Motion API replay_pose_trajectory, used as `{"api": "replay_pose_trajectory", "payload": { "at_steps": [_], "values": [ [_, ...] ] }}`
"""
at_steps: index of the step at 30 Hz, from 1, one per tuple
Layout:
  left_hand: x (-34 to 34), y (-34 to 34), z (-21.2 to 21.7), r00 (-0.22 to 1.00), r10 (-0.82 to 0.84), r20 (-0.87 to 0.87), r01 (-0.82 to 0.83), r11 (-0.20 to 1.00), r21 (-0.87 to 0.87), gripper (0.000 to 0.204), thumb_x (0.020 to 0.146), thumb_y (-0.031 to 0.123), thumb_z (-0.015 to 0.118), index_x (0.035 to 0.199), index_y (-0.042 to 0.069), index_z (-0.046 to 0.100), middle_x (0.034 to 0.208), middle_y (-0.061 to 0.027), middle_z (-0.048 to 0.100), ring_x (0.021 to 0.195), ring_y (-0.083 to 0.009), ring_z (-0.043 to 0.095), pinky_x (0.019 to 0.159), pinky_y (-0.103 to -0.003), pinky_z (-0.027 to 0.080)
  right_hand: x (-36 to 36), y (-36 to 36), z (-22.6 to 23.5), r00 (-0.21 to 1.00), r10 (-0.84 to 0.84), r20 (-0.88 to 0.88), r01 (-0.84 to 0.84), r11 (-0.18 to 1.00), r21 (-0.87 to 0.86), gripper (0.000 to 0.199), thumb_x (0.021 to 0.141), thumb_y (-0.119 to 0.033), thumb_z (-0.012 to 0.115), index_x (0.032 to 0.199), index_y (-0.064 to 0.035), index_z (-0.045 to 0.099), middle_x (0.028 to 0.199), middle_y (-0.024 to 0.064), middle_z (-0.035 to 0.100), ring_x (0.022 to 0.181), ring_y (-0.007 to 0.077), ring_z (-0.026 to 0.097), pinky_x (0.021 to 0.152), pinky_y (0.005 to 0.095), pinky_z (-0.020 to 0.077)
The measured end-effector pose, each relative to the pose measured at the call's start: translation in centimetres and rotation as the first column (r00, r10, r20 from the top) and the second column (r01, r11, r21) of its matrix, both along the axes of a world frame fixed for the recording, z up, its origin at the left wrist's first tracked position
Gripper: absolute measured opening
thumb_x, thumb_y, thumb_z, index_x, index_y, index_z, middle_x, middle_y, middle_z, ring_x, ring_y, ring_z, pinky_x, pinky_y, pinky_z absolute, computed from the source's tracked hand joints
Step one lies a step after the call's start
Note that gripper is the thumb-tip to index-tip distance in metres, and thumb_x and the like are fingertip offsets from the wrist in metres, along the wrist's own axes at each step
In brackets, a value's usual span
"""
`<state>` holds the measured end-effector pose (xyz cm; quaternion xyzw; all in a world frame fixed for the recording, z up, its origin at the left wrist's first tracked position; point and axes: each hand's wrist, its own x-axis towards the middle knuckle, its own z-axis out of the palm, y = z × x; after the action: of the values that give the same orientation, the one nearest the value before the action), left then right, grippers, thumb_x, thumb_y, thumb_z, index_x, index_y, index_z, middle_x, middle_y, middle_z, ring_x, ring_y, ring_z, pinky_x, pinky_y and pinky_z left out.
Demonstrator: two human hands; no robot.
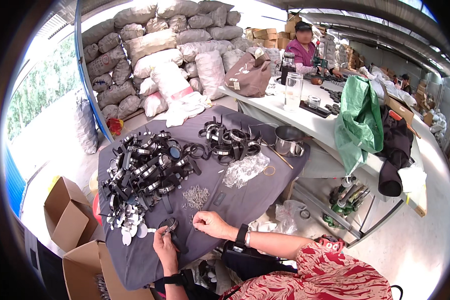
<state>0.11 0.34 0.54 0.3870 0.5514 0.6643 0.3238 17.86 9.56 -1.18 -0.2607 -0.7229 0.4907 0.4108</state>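
My left hand [164, 249] is closed around a black ring-shaped part with a strap-like tail [172, 225], just above the near edge of the cloth. To its right my right hand [214, 224] has thumb and forefinger pinched together; what they hold, if anything, is too small to make out. Just beyond my fingers lies a heap of small metal pieces [196, 197]. Flat pale discs [130, 222] are piled left of my left hand. A big pile of black rings with shiny metal bands [145, 162] covers the left side of the table.
A dark cloth [255, 200] covers the table. On it are a second ring pile [232, 140], a clear bag [246, 169] and a metal pot [289, 141]. A white table [305, 117] bears a green bag [359, 120]. Cardboard boxes [67, 212] stand left; a person [303, 50] sits beyond.
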Motion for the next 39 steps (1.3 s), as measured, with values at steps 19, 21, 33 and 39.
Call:
{"api": "replay_pose_trajectory", "payload": {
  "at_steps": [19,21,33,39],
  "values": [
    [-0.16,0.07,-0.65,1.000,0.018,0.000,-0.018,1.000,0.005,0.015,0.094,0.006,0.046,0.102,0.005,0.059,0.063,0.0056,0.047,0.041,-0.0010,0.035,0.035,-0.019,0.031,-0.32,-0.05,-0.24,0.999,-0.034,0.010,0.034,0.999,0.034,0.007,0.083,-0.005,0.062,0.083,-0.0010,0.057,0.070,0.0055,0.060,0.066,0.0129,0.058,0.062,0.0292,0.0472],
    [-0.13,0.05,-0.65,1.000,0.025,-0.006,-0.025,1.000,0.004,0.015,0.094,0.006,0.046,0.102,0.005,0.059,0.063,0.0054,0.047,0.041,-0.0009,0.035,0.035,-0.019,0.030,-0.21,-0.12,-0.12,0.999,-0.037,0.031,0.034,0.997,0.074,0.006,0.086,-0.005,0.061,0.085,-0.0008,0.057,0.071,0.0030,0.060,0.067,0.0093,0.056,0.063,0.0270,0.0472],
    [-0.40,0.33,-0.94,1.000,0.022,-0.010,-0.022,0.999,0.023,0.013,0.094,0.006,0.047,0.101,0.005,0.059,0.070,0.0040,0.053,0.042,-0.0002,0.036,0.035,-0.019,0.030,-0.28,0.04,0.01,0.996,-0.062,0.059,0.055,0.992,0.111,0.006,0.086,-0.006,0.061,0.085,-0.0009,0.058,0.070,0.0034,0.061,0.067,0.0098,0.057,0.062,0.0274,0.0473],
    [-0.26,0.15,-0.62,1.000,0.017,-0.011,-0.017,1.000,0.014,0.013,0.094,0.006,0.047,0.101,0.005,0.059,0.070,0.0042,0.053,0.042,-0.0003,0.036,0.035,-0.018,0.030,-0.35,0.04,-0.09,0.996,-0.064,0.060,0.060,0.996,0.070,0.006,0.085,-0.006,0.061,0.085,-0.0012,0.058,0.071,0.0041,0.061,0.067,0.0112,0.058,0.062,0.0281,0.0479]
  ]
}}
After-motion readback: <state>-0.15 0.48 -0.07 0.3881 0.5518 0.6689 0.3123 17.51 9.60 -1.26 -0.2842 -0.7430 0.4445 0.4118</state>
